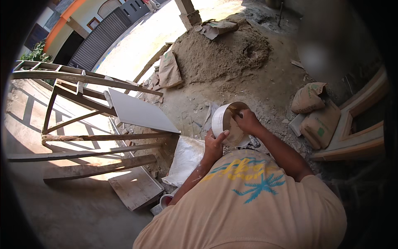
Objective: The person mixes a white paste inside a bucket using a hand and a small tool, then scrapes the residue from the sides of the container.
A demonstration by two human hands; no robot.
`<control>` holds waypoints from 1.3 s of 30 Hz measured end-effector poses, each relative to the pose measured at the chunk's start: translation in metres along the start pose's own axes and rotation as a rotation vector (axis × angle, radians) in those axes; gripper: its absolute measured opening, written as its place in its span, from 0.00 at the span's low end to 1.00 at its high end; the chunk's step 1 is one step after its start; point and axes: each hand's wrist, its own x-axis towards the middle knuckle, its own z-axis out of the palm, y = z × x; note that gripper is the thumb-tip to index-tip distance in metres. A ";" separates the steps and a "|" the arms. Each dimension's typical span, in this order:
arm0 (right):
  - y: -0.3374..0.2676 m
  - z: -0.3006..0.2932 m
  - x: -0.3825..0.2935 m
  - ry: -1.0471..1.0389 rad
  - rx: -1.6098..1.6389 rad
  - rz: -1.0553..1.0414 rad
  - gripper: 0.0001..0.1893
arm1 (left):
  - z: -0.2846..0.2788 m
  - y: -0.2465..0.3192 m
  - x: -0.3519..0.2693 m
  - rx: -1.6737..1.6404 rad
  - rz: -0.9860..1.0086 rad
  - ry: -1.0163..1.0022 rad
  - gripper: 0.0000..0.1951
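Observation:
A white round tub [220, 119] is tilted in front of my chest, its open mouth towards the right. My left hand [215, 143] grips the tub's near left side, with the thumb against the wall. My right hand [247, 121] is at the tub's mouth, its fingers curled around a small tool whose yellowish-brown part shows inside; what kind of tool it is I cannot tell. The inside of the tub looks coated with a pale tan residue. Just below the tub's right edge is a small greyish object that I cannot identify.
A sand heap [214, 59] rises ahead, with a paper sack [169, 70] at its left. Filled sacks [320, 123] lie beside a wooden frame [348, 133] at right. At left are a ladder [93, 80], a white board [140, 110], timber beams [102, 166] and a white sack [186, 157].

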 end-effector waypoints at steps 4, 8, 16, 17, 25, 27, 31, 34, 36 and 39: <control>0.006 0.020 -0.023 -0.025 -0.074 -0.206 0.20 | -0.004 -0.024 -0.005 0.215 0.370 -0.016 0.21; 0.012 0.004 -0.009 0.188 -0.073 -0.128 0.20 | 0.007 -0.016 -0.005 -0.216 -0.036 -0.008 0.25; -0.003 0.009 -0.056 -0.290 -0.404 -0.622 0.21 | -0.014 0.001 0.000 -1.089 -0.666 -0.159 0.57; -0.012 0.006 -0.063 -0.309 -0.427 -0.616 0.21 | -0.016 0.003 0.008 -1.086 -0.680 -0.188 0.55; -0.024 0.022 -0.065 -0.232 -0.525 -0.553 0.15 | -0.027 0.012 0.046 -0.773 -0.718 -0.246 0.34; -0.013 0.024 -0.055 -0.097 -0.419 -0.433 0.15 | -0.024 -0.002 0.035 -0.834 -0.673 -0.235 0.30; 0.021 0.012 -0.025 0.168 -0.025 -0.286 0.16 | 0.000 0.001 0.000 -0.783 -0.510 -0.143 0.32; 0.016 0.009 -0.027 0.062 -0.057 -0.351 0.18 | 0.001 -0.006 -0.015 -0.840 -0.478 -0.164 0.33; 0.019 0.017 -0.035 -0.027 -0.096 -0.459 0.16 | -0.008 -0.001 -0.006 -1.017 -0.559 -0.165 0.36; -0.010 0.021 -0.055 -0.274 -0.125 -0.554 0.15 | -0.022 -0.002 0.012 -0.966 -0.650 -0.212 0.39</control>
